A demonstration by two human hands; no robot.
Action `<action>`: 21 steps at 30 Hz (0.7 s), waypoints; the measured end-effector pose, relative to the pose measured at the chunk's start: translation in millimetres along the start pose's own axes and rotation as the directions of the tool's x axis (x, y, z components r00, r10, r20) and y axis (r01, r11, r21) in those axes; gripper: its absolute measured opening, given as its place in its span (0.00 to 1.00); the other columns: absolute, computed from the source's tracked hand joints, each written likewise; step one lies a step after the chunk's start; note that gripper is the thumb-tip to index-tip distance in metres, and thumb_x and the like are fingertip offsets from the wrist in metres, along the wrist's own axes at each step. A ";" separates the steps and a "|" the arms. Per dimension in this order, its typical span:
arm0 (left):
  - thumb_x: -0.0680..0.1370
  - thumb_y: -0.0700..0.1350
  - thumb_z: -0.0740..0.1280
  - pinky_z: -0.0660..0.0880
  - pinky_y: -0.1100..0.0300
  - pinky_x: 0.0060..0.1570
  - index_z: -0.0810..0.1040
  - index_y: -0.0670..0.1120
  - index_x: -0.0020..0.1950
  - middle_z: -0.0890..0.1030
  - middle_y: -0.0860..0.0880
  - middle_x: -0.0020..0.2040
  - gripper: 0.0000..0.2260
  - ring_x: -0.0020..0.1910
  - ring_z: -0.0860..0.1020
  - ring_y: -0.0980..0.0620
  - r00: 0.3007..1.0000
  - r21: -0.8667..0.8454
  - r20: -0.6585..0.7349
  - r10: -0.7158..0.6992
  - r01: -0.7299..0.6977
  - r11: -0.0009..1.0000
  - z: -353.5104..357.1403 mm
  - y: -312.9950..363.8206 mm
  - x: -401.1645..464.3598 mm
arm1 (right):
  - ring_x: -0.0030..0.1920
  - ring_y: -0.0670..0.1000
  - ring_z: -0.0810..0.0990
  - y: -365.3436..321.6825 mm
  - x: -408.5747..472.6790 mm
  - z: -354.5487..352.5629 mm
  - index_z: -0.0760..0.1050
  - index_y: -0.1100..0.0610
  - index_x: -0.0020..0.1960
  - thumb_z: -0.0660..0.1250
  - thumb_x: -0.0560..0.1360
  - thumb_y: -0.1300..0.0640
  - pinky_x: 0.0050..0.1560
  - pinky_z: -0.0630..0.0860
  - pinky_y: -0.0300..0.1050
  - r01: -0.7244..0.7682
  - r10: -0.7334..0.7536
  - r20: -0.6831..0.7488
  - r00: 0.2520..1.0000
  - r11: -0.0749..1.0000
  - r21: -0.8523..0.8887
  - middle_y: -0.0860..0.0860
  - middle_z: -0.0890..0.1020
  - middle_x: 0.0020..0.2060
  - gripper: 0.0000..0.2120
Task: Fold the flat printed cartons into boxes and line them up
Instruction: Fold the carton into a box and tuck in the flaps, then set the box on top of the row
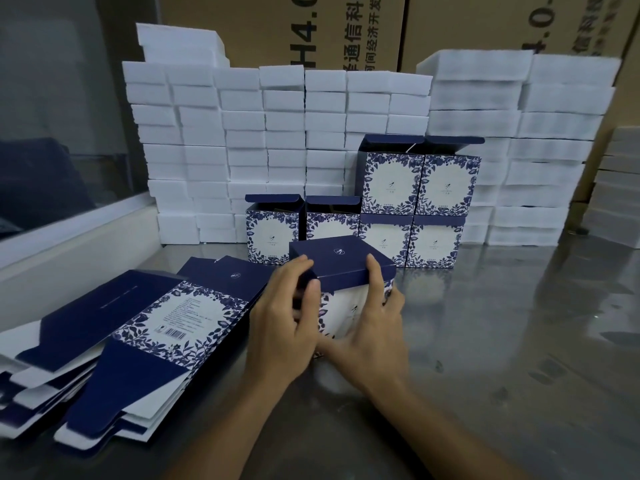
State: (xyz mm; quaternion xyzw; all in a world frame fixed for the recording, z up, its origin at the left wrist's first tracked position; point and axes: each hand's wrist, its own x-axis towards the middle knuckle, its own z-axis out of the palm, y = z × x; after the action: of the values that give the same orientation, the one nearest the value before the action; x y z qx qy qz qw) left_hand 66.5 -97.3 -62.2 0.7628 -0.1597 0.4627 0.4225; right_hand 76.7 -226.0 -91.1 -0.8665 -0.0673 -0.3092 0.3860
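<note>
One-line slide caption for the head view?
Both hands, left and right, fold a blue floral carton before six finished boxes, flat cartons stacked left.

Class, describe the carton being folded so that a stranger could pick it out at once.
Start at the wall of white foam blocks and come forward past the finished blue-and-white floral boxes. The carton being folded sits nearest, between the left hand and right hand. It alone is held and shows its plain navy flap closed.
</note>
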 end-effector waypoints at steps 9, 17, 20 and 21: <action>0.78 0.47 0.67 0.72 0.59 0.35 0.76 0.51 0.35 0.79 0.54 0.33 0.11 0.34 0.76 0.55 0.839 0.336 0.276 -0.468 0.372 0.865 -3.3 -56.2 -1.6 | 0.56 0.37 0.60 -12.6 62.1 -12.2 0.43 0.37 0.79 0.79 0.57 0.37 0.58 0.66 0.45 0.125 -0.071 -0.267 0.961 0.973 0.194 0.50 0.64 0.63 0.61; 0.77 0.46 0.68 0.68 0.63 0.30 0.74 0.49 0.32 0.77 0.55 0.28 0.14 0.29 0.75 0.59 0.826 0.250 0.205 -0.525 0.475 0.844 3.2 -67.9 -1.2 | 0.66 0.64 0.71 -53.7 178.5 11.8 0.41 0.36 0.78 0.80 0.61 0.39 0.61 0.75 0.61 0.031 0.005 -0.328 0.945 0.994 0.105 0.61 0.61 0.71 0.60; 0.76 0.46 0.69 0.66 0.64 0.28 0.74 0.49 0.31 0.76 0.56 0.26 0.14 0.30 0.75 0.61 0.828 0.222 0.186 -0.529 0.489 0.844 3.5 -68.7 -2.1 | 0.68 0.65 0.68 -53.4 200.9 28.6 0.42 0.37 0.79 0.78 0.62 0.39 0.61 0.74 0.65 -0.032 0.031 -0.309 0.951 0.999 0.003 0.61 0.60 0.73 0.58; 0.76 0.46 0.69 0.67 0.63 0.29 0.73 0.49 0.31 0.77 0.57 0.28 0.14 0.31 0.75 0.60 0.827 0.206 0.185 -0.531 0.495 0.844 3.3 -68.4 -2.7 | 0.68 0.65 0.68 -51.9 205.5 33.3 0.42 0.37 0.79 0.78 0.63 0.38 0.61 0.74 0.66 -0.047 0.039 -0.308 0.951 0.999 -0.021 0.61 0.59 0.74 0.58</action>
State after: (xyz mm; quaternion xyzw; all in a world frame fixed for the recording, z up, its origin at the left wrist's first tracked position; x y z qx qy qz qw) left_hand 110.5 -59.8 -99.2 0.8563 0.0378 0.2488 0.4511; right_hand 238.8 -191.5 45.3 -0.8145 0.0168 -0.4326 0.3862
